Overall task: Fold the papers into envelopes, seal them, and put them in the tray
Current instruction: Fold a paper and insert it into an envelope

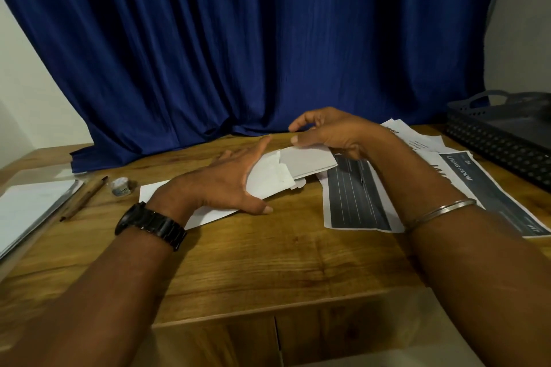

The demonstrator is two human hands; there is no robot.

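A white envelope (271, 179) lies slanted on the wooden table (268, 259), its mouth toward the right. My left hand (229, 182) holds it, fingers straight along its far side and thumb on its near edge. A folded grey paper (310, 161) sticks partway out of the envelope's mouth. My right hand (331, 131) pinches the far edge of that paper between thumb and fingers. Printed sheets (354, 197) with dark blocks lie under my right forearm. The dark perforated tray (504, 140) stands at the far right.
A stack of white papers (26, 211) lies at the left edge, with a pencil (83, 198) and a small tape roll (120, 186) beside it. A blue curtain (253, 48) hangs behind the table. More printed sheets (414, 137) lie next to the tray.
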